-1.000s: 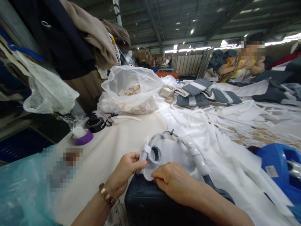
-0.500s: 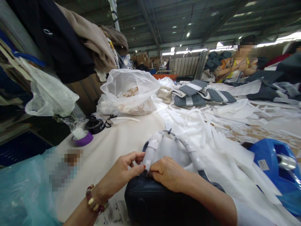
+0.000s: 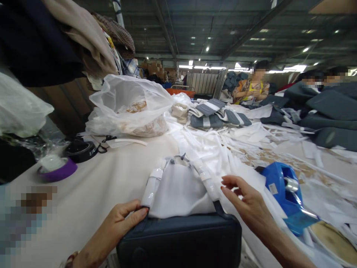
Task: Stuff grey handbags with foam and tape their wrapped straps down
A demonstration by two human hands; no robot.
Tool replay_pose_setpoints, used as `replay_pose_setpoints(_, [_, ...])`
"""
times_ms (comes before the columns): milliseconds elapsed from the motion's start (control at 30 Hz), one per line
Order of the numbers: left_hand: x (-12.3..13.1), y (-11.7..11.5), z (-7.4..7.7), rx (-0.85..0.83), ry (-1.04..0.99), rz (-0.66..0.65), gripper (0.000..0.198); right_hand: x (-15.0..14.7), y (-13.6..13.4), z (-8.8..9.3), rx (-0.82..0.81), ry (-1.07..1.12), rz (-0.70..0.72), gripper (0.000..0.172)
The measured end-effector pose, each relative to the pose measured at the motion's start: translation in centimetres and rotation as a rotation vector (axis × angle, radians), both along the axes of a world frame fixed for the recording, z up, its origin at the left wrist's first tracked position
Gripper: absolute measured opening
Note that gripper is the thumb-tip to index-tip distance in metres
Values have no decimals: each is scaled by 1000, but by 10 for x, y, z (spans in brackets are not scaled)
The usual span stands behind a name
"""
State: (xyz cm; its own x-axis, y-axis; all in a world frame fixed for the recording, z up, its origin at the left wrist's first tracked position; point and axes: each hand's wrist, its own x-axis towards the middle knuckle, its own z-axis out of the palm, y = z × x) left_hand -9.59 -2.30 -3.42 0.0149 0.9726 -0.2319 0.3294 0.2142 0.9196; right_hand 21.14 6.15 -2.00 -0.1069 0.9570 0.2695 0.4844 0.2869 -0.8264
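A dark bag [image 3: 180, 240] stands at the bottom centre, its two straps wrapped in white foam and clear film. My left hand [image 3: 122, 221] pinches the lower end of the left strap [image 3: 152, 188], where it meets the bag's top edge. To the right of the right strap [image 3: 208, 182], my right hand [image 3: 245, 199] is raised with fingers apart, holding nothing. White padding [image 3: 178, 190] lies between the straps.
A blue tape dispenser [image 3: 284, 191] sits at the right. Purple tape [image 3: 58, 171] and black tape [image 3: 80, 150] lie left. Behind are a clear plastic bag [image 3: 131, 108], white foam strips [image 3: 212, 145] and grey pieces [image 3: 210, 107]. People work at the far right.
My right hand has let go near the left strap and moved right, past the right strap, its fingers opening. My left hand now grips the left strap's base. The view has turned right.
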Motion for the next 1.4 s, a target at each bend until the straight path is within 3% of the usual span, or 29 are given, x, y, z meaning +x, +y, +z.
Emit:
replay_pose_setpoints(100, [3,2,-2,-26,-45,50,40,14,10,-15,-351,151,70,40])
replay_pose_setpoints(167, [5,3,0,-58,-78,87,40,10,15,-18,-464,252,156,47])
replay_pose_setpoints(300, [8,0,4,-88,-111,127,39,-1,19,-17,-469,223,187,49])
replay_pose_setpoints(433, [13,-2,7,-72,-111,190,37,3,15,-23,-345,107,80,31])
replay_pose_setpoints(533, [14,-2,5,-71,-116,234,36,6,11,-27,-447,92,102,22])
replay_pose_setpoints(667, [11,-1,0,-87,-119,232,36,2,14,-24,-670,343,279,29])
replay_pose_setpoints(767, [10,-1,-1,-111,-105,225,37,1,18,-25,-766,451,318,24])
replay_pose_setpoints(900, [12,1,1,-128,-82,219,38,8,18,-39,-742,425,405,26])
replay_pose_setpoints(1000, [12,4,1,-132,-52,185,40,13,15,-46,-571,334,528,34])
replay_pose_setpoints(1200, [0,-5,1,-28,58,144,45,35,9,-29,-428,76,634,29])
replay_pose_setpoints(1300, [-13,-19,-3,42,70,36,53,56,1,-30,-449,36,537,30])
replay_pose_setpoints(1400, [-17,-28,-6,-7,109,-47,73,68,-11,-44,-515,56,351,47])
